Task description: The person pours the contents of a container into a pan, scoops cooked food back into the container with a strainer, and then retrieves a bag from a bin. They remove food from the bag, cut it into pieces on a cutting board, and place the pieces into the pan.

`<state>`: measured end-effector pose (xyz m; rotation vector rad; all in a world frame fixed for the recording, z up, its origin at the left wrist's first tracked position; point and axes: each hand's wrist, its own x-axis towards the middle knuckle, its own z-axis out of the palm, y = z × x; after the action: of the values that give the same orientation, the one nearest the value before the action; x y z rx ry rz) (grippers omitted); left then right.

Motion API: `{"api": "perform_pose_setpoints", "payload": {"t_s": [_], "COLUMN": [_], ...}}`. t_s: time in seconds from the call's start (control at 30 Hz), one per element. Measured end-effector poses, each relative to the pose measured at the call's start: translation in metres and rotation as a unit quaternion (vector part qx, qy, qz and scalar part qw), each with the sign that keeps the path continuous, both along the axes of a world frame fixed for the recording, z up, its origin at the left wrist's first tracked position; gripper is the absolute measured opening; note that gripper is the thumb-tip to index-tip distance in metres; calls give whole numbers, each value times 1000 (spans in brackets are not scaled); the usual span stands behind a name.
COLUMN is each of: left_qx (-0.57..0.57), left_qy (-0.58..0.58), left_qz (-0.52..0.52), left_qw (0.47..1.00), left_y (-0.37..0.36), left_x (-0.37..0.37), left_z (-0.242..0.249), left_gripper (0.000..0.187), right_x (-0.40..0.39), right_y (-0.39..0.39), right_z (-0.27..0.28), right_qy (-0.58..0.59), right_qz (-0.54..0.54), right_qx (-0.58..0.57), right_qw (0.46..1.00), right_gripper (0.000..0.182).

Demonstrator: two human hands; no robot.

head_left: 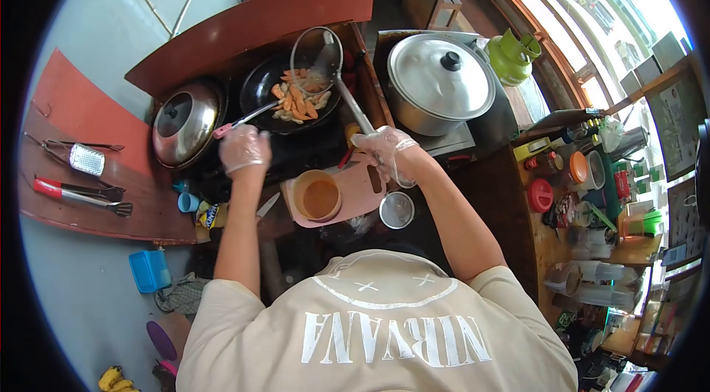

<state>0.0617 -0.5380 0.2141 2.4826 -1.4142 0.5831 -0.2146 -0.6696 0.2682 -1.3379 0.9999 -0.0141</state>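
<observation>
On the far left, tongs [78, 196] and a small grater [86, 160] hang on the red wall panel, and a steel lid [185, 123] rests beside the stove. The left hand [244, 148], in a thin clear glove, is closed around the pink handle of a spatula [240, 122] whose tip reaches into the black wok [259, 81], among carrot slices and pale pieces [298, 101]. An orange bowl [318, 196] sits on a pink cutting board [359, 188] near the body. The gloved right hand [384, 148] is clamped on the long handle of a wire skimmer [316, 55], its round basket tilted over the wok's far side. Further right stand a large lidded pot [440, 81] and a green gas cylinder [510, 58].
</observation>
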Motion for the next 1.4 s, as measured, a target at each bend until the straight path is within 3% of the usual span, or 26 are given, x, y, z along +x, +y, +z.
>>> {"api": "perform_pose_setpoints", "payload": {"t_s": [0.03, 0.1, 0.13, 0.17, 0.2, 0.27, 0.3, 0.37, 0.43, 0.5, 0.57, 0.63, 0.7, 0.73, 0.83, 0.9, 1.07, 1.13, 1.3, 1.4], "left_qx": [-2, 119, 115, 184, 252, 266, 281, 283, 251, 247, 243, 241, 209, 209, 197, 209, 170, 155, 205, 144], "left_qy": [-102, -79, -84, -58, -31, 2, 39, 110, 233, 217, 199, 121, 47, 38, 29, 87, 175, 201, 134, 89], "left_qz": [19, 105, 105, 91, 75, 67, 59, 44, 51, 43, 31, 11, -44, -38, -36, -19, -31, -32, -43, -71], "left_qw": [995, 984, 984, 977, 964, 962, 957, 952, 938, 944, 949, 963, 976, 977, 979, 974, 969, 967, 969, 983], "left_y": [8, 6, 2, -4, -9, -17, -20, -30, -44, -49, -55, -54, -45, -41, -38, -37, -54, -56, -42, -40], "left_x": [20, 55, 70, 84, 93, 101, 102, 106, 95, 93, 96, 99, 106, 108, 113, 111, 102, 93, 103, 132], "left_z": [9, 12, 10, 5, 5, 7, 10, 11, 33, 42, 53, 63, 74, 84, 98, 101, 47, 26, 24, 18], "left_gripper": [19, 16, 16, 16, 17, 17, 18, 19, 21, 20, 19, 17, 14, 14, 15, 19, 18, 19, 17, 13], "right_x": [6, 19, 22, 26, 31, 43, 49, 57, 70, 79, 84, 88, 94, 92, 98, 101, 112, 114, 113, 114], "right_y": [0, 2, -5, -8, -7, -5, -2, 6, 20, 28, 30, 27, 37, 36, 44, 49, 49, 49, 50, 49], "right_z": [2, 2, -20, -31, -27, -22, -21, -21, -7, -2, -7, -27, -15, -18, -5, 0, -12, -16, -19, -21], "right_qy": [58, 93, 131, 156, 156, 217, 218, 274, 294, 312, 282, 273, 270, 294, 280, 281, 261, 264, 270, 284], "right_qz": [5, -26, 164, 332, 328, 384, 380, 280, 230, 180, 68, 100, -12, 99, 5, -9, -89, -69, -87, -59], "right_qx": [-61, -63, -338, -574, -577, -545, -547, -481, -450, -418, -330, -367, -332, -381, -331, -327, -293, -312, -304, -313], "right_qw": [996, 993, 917, 732, 732, 713, 713, 784, 811, 834, 899, 884, 903, 871, 901, 902, 916, 910, 909, 904], "right_gripper": [34, 25, 20, 16, 16, 27, 27, 31, 33, 36, 30, 26, 24, 24, 24, 26, 31, 32, 32, 31]}}
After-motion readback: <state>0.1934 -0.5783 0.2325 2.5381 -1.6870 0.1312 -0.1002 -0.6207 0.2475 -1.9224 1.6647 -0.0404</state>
